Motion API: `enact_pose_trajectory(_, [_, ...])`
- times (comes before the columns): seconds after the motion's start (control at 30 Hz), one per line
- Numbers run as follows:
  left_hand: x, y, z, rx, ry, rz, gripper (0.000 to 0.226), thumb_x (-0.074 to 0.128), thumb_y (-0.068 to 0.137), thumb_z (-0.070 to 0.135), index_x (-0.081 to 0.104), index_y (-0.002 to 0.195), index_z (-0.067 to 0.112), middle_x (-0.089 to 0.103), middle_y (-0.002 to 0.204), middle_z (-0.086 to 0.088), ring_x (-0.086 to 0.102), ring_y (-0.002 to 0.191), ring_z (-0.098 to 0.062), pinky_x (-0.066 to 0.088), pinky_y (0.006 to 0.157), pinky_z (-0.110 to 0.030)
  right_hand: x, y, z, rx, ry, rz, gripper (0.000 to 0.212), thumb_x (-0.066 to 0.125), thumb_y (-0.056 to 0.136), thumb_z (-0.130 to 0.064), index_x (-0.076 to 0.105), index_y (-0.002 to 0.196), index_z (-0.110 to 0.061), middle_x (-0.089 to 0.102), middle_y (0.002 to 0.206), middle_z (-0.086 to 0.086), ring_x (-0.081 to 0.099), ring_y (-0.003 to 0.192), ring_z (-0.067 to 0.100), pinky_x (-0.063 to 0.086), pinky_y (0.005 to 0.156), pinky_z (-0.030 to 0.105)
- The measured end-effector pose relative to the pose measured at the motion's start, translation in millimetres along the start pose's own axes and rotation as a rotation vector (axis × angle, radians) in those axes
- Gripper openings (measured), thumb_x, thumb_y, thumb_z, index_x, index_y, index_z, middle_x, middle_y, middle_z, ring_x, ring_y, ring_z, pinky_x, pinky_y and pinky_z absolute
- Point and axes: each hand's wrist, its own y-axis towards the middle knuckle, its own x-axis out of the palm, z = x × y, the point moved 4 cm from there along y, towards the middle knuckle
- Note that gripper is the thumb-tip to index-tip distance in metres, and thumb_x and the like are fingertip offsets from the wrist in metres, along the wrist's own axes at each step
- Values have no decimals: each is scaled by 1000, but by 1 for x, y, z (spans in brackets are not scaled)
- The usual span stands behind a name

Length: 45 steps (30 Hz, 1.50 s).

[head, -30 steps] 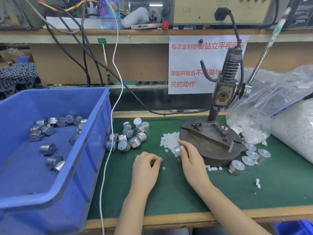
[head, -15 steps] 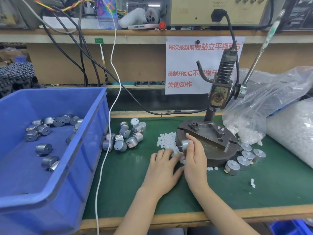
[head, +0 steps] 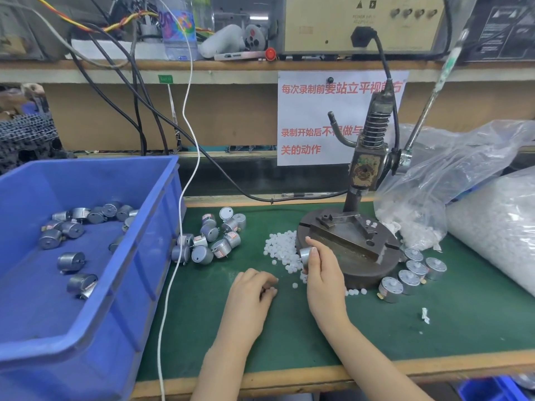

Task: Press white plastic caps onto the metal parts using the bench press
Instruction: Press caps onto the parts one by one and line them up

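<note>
My right hand (head: 322, 277) grips a small round metal part (head: 304, 254) against the front left edge of the bench press base (head: 359, 267). My left hand (head: 250, 293) rests on the green mat, its curled fingertips pinching a white cap (head: 271, 290). A loose pile of white caps (head: 280, 246) lies just beyond both hands. Several bare metal parts (head: 212, 241) lie left of that pile. Several parts with caps fitted (head: 411, 274) stand to the right of the press. The press lever (head: 432, 96) points up to the right.
A big blue bin (head: 150, 256) holding several metal parts takes up the left side. Clear plastic bags of white caps (head: 492, 227) fill the right. A white cord (head: 173, 273) hangs down along the bin. The bench's wooden front edge (head: 405, 369) runs close below.
My left hand reached right to the cap pile, then drew back left with its fingers curled on a cap. My right hand kept the metal part at the press base.
</note>
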Motion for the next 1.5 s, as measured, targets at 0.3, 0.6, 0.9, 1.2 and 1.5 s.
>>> enact_pose_trajectory(0.3, [-6, -1, -8, -145, 164, 36, 27, 67, 81, 38, 45, 66, 36, 39, 73, 18, 37, 80, -7, 17, 68, -23, 5, 1, 2, -28, -39, -41, 27, 34, 100, -18, 55, 115, -26, 55, 102, -11, 54, 99, 10, 40, 91, 24])
enact_pose_trajectory(0.6, [-8, -3, -3, -109, 61, 11, 39, 70, 80, 27, 37, 62, 39, 46, 73, 17, 43, 79, -7, 21, 70, -21, 13, -4, -2, -89, -95, -236, 25, 40, 98, -16, 60, 113, -21, 54, 91, -19, 52, 86, -5, 37, 80, 12])
enact_pose_trajectory(0.9, [-11, -7, -2, -114, -21, -17, 34, 73, 76, 27, 44, 62, 37, 50, 77, 16, 44, 81, -4, 29, 78, -24, 17, -3, -2, -131, -181, -314, 26, 41, 98, -17, 61, 116, -18, 56, 103, -18, 48, 94, -6, 29, 81, -1])
enact_pose_trajectory(1.2, [-10, -10, -7, -118, 65, 11, 16, 65, 84, 26, 65, 100, 21, 44, 92, 13, 45, 96, -14, 35, 92, -25, 28, -6, 3, -184, -317, -467, 36, 35, 100, -24, 46, 134, -18, 51, 118, 0, 46, 111, 10, 23, 80, 6])
enact_pose_trajectory(1.5, [-9, -10, -2, -40, 155, 34, 11, 59, 88, 32, 67, 95, 28, 43, 88, 14, 40, 88, -11, 29, 79, -22, 31, -5, 3, -216, -312, -458, 36, 36, 100, -23, 45, 135, -16, 49, 118, 0, 46, 111, 11, 27, 84, 11])
